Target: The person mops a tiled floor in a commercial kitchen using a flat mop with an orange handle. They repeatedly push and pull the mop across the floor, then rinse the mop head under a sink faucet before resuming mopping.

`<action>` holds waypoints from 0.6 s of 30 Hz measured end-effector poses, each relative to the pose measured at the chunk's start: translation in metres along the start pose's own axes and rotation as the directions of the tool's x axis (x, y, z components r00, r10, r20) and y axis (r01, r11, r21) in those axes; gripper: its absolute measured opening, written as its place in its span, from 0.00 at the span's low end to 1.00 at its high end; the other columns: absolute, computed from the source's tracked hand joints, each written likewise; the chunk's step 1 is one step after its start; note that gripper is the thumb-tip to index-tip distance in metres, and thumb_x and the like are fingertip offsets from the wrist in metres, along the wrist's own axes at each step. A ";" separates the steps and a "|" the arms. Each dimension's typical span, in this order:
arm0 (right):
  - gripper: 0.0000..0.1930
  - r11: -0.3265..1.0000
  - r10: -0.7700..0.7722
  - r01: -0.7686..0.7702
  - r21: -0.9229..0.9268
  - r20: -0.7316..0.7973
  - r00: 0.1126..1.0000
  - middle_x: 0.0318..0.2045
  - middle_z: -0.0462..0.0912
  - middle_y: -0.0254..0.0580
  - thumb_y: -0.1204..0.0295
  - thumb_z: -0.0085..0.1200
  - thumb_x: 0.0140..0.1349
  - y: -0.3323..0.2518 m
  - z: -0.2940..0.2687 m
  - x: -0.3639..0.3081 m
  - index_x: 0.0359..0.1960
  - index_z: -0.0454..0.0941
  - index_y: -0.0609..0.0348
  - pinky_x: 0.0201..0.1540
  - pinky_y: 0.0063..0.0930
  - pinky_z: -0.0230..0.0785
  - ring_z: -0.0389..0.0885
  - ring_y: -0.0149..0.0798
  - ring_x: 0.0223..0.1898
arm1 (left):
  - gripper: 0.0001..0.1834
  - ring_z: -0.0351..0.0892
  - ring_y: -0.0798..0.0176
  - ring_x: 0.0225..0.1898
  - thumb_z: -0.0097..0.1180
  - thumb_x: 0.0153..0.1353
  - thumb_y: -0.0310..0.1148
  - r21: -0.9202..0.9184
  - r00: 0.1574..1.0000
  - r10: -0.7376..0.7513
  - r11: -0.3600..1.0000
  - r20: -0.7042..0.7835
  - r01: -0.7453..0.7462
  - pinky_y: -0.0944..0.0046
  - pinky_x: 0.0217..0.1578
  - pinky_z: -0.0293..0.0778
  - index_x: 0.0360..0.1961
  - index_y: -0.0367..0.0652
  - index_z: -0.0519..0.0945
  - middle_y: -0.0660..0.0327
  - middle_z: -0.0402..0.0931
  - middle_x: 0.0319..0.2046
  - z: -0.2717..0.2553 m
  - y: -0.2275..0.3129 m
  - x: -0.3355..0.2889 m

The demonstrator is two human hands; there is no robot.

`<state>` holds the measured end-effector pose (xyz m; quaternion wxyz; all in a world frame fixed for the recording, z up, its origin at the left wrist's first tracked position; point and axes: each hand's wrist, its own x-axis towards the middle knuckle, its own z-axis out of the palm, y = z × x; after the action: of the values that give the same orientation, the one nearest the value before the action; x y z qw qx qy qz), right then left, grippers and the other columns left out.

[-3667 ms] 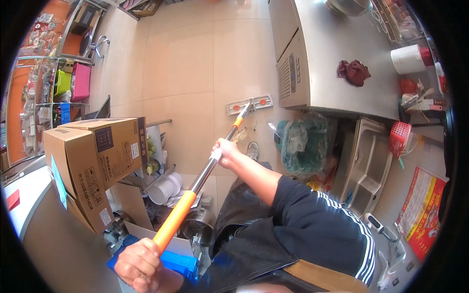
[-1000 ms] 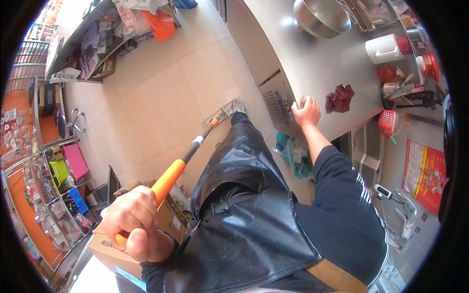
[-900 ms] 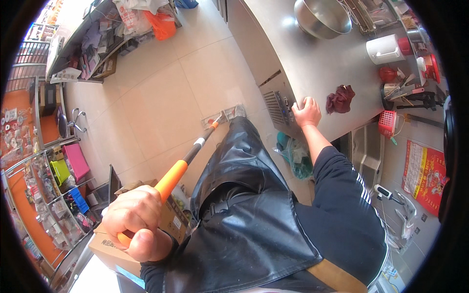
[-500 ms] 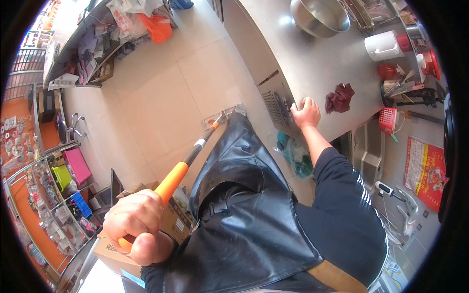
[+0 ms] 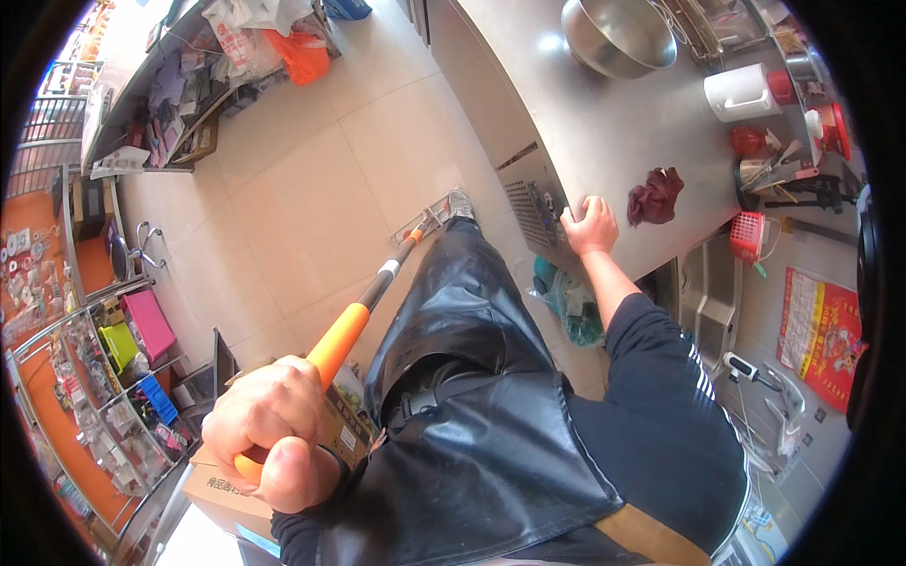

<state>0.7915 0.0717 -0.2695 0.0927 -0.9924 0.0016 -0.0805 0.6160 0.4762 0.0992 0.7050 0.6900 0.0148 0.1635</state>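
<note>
In the head view, a flat mop (image 5: pixel 381 280) is held by the left hand (image 5: pixel 269 429), whose fingers are wrapped closely around the orange grip (image 5: pixel 340 341) near its top end. From there the pole is slanted forward and to the right, down to the floor (image 5: pixel 293 208), where the mop head (image 5: pixel 411 226) is laid flat, near the left side of the steel counter (image 5: pixel 604 123). The right end of the mop head is met by a grey shoe (image 5: pixel 460 203); whether the frame is stepped on or only overlapped cannot be told.

The right hand (image 5: pixel 592 226) is rested at the counter's left edge, close to the near corner, with its fingers bent; whether the edge is actually gripped cannot be told. Just beside it, toward the near edge, a crumpled maroon cloth (image 5: pixel 656 195) is set down. Toward the counter's far end a metal bowl (image 5: pixel 618 40) is placed, and near the right edge a white jug (image 5: pixel 741 92) is seen. Below the near corner, a greenish plastic bag (image 5: pixel 579 316) is partly covered by the right forearm.
</note>
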 end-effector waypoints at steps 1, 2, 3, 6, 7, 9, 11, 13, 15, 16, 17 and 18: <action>0.20 1.000 -0.001 0.001 -0.004 -0.005 1.000 0.34 0.79 0.40 0.54 0.66 0.51 0.000 0.000 0.000 0.32 0.71 0.51 0.42 0.47 0.74 0.80 0.51 0.41 | 0.15 0.70 0.68 0.16 0.59 0.58 0.34 0.005 1.000 0.004 1.000 0.010 -0.004 0.66 0.22 0.64 0.18 0.49 0.69 0.67 0.71 0.15 0.000 0.000 0.001; 0.20 1.000 -0.006 0.006 0.003 -0.012 1.000 0.34 0.79 0.40 0.54 0.66 0.51 0.000 0.001 0.000 0.32 0.71 0.51 0.42 0.47 0.74 0.80 0.51 0.41 | 0.15 0.69 0.68 0.16 0.59 0.58 0.34 0.022 1.000 -0.009 1.000 0.015 0.009 0.66 0.22 0.64 0.18 0.49 0.69 0.67 0.71 0.15 0.000 0.000 0.003; 0.20 1.000 -0.002 0.002 0.001 -0.012 1.000 0.33 0.79 0.40 0.54 0.66 0.51 0.000 0.001 0.000 0.32 0.71 0.51 0.42 0.47 0.74 0.80 0.51 0.41 | 0.15 0.70 0.68 0.16 0.59 0.58 0.34 0.014 0.999 -0.001 1.000 0.052 0.000 0.66 0.22 0.63 0.18 0.49 0.69 0.67 0.71 0.15 -0.001 0.000 0.004; 0.20 1.000 -0.008 0.008 -0.009 -0.006 1.000 0.33 0.78 0.40 0.54 0.66 0.51 0.001 0.002 0.000 0.32 0.71 0.52 0.43 0.47 0.74 0.80 0.51 0.41 | 0.14 0.70 0.68 0.17 0.60 0.57 0.34 -0.004 0.997 0.000 1.000 0.073 0.000 0.66 0.23 0.64 0.18 0.49 0.69 0.67 0.71 0.16 -0.003 0.000 0.006; 0.20 1.000 -0.023 0.022 -0.008 -0.024 0.999 0.33 0.78 0.40 0.54 0.66 0.51 0.002 0.003 0.000 0.32 0.71 0.52 0.43 0.47 0.74 0.80 0.51 0.41 | 0.14 0.70 0.68 0.16 0.60 0.57 0.34 0.006 0.998 -0.008 1.000 0.054 0.008 0.66 0.23 0.64 0.18 0.48 0.69 0.67 0.71 0.15 -0.004 0.000 0.006; 0.19 1.000 -0.015 0.015 -0.018 -0.009 1.000 0.34 0.79 0.40 0.54 0.66 0.51 0.002 0.003 0.000 0.32 0.72 0.51 0.43 0.47 0.74 0.80 0.51 0.42 | 0.14 0.70 0.68 0.16 0.60 0.56 0.34 0.011 1.000 -0.010 1.000 -0.014 0.010 0.65 0.23 0.65 0.18 0.48 0.69 0.67 0.71 0.15 -0.005 -0.001 0.007; 0.19 1.000 -0.008 0.008 -0.021 -0.005 1.000 0.34 0.79 0.40 0.55 0.66 0.50 0.002 0.003 0.000 0.33 0.72 0.51 0.43 0.48 0.74 0.80 0.51 0.42 | 0.11 0.72 0.65 0.17 0.61 0.54 0.32 -0.014 0.999 -0.013 1.000 0.046 0.014 0.64 0.23 0.68 0.19 0.46 0.72 0.64 0.72 0.16 -0.010 -0.001 0.009; 0.19 1.000 -0.005 0.005 -0.024 -0.006 1.000 0.34 0.79 0.40 0.55 0.66 0.50 0.002 0.002 0.000 0.33 0.72 0.51 0.43 0.47 0.74 0.80 0.51 0.42 | 0.09 0.73 0.64 0.17 0.61 0.52 0.30 -0.032 0.995 -0.018 0.999 0.103 0.021 0.63 0.24 0.70 0.20 0.44 0.74 0.63 0.73 0.16 -0.014 -0.001 0.011; 0.19 1.000 0.001 -0.001 -0.028 0.009 1.000 0.34 0.79 0.40 0.54 0.66 0.50 0.000 0.001 0.000 0.33 0.72 0.50 0.43 0.47 0.74 0.80 0.50 0.42 | 0.09 0.73 0.64 0.17 0.61 0.53 0.30 -0.044 0.990 -0.019 0.999 0.137 0.025 0.63 0.24 0.69 0.20 0.44 0.74 0.63 0.73 0.17 -0.017 -0.001 0.011; 0.19 1.000 -0.010 0.010 -0.026 -0.006 1.000 0.34 0.79 0.40 0.54 0.66 0.50 0.000 0.001 0.000 0.33 0.72 0.50 0.43 0.47 0.74 0.80 0.50 0.42 | 0.09 0.73 0.64 0.17 0.61 0.52 0.30 -0.027 0.995 -0.022 0.999 0.101 0.025 0.63 0.24 0.69 0.20 0.44 0.74 0.63 0.73 0.17 -0.017 -0.001 0.010; 0.19 0.999 0.002 -0.002 -0.033 0.005 1.000 0.34 0.79 0.40 0.54 0.66 0.50 -0.001 0.001 0.000 0.33 0.72 0.50 0.42 0.47 0.74 0.80 0.50 0.42 | 0.09 0.73 0.64 0.17 0.61 0.52 0.30 -0.019 0.996 -0.020 1.000 0.082 0.021 0.63 0.24 0.69 0.20 0.45 0.73 0.63 0.73 0.17 -0.018 -0.001 0.011; 0.19 0.999 0.010 -0.009 -0.044 0.013 1.000 0.34 0.79 0.39 0.54 0.66 0.50 -0.002 0.000 0.001 0.33 0.72 0.50 0.42 0.47 0.74 0.80 0.50 0.42 | 0.09 0.73 0.64 0.17 0.61 0.52 0.30 -0.014 0.998 -0.021 1.000 0.065 0.022 0.63 0.24 0.69 0.20 0.45 0.73 0.63 0.73 0.17 -0.019 -0.002 0.012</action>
<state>0.7921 0.0736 -0.2695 0.0712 -0.9947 0.0074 -0.0736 0.6226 0.4974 0.0992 0.7118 0.6895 -0.0016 0.1336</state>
